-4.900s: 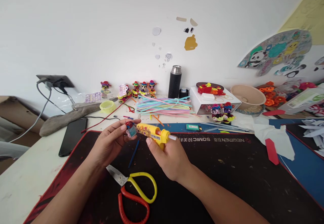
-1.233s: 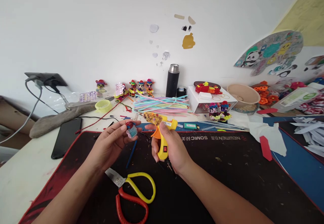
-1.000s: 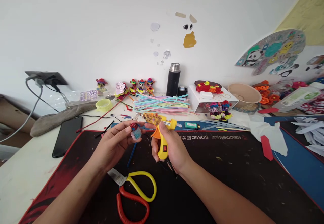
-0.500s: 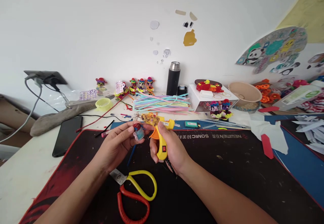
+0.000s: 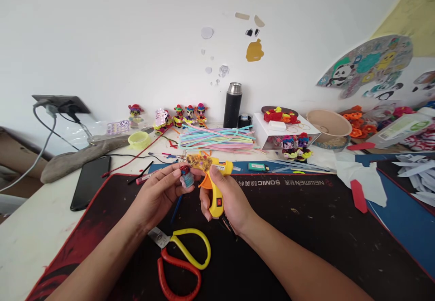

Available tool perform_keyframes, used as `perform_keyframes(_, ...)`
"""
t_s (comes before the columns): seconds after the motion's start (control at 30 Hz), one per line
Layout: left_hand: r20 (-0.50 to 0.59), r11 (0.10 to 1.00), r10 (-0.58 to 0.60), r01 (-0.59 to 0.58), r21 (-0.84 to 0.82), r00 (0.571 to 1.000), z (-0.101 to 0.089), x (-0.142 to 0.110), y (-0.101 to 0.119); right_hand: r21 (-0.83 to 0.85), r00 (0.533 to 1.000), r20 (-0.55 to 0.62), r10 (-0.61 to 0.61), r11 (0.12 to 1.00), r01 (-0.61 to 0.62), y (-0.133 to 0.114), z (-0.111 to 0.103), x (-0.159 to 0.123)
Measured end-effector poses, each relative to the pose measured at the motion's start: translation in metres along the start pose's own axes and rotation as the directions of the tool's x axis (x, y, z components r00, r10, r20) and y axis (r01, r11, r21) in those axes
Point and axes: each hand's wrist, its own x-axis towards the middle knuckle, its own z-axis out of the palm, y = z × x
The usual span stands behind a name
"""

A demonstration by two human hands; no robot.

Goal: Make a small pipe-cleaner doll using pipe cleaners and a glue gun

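My left hand (image 5: 158, 196) pinches a small fuzzy figure (image 5: 186, 177) with a red and blue top and a pale blue body, holding it above the black desk mat (image 5: 306, 228). My right hand (image 5: 228, 201) is wrapped round the handle of a yellow glue gun (image 5: 210, 174) with an orange trigger. The gun stands upright, its sticker-covered barrel pointing left, and its tip is right beside the figure.
Scissors (image 5: 181, 258) with yellow and red handles lie on the mat below my hands. Behind are pastel pipe cleaners (image 5: 217, 138), small finished figures (image 5: 188, 114), a black flask (image 5: 233, 105), a white box (image 5: 285, 134), a bowl (image 5: 329, 126), and a phone (image 5: 90, 181) at left.
The glue gun turned from lying sideways to upright in my right hand. Over the last second both hands drew together, bringing the figure to the gun's tip.
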Motion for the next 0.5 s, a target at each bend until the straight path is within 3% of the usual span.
perform_keyframes(0.5,-0.050,1.000,0.001,-0.001,0.002,0.999,0.0008,0.0007,-0.0008,-0.029,1.000,0.024,-0.016,0.999,0.017,0.0034,-0.0010,-0.0001)
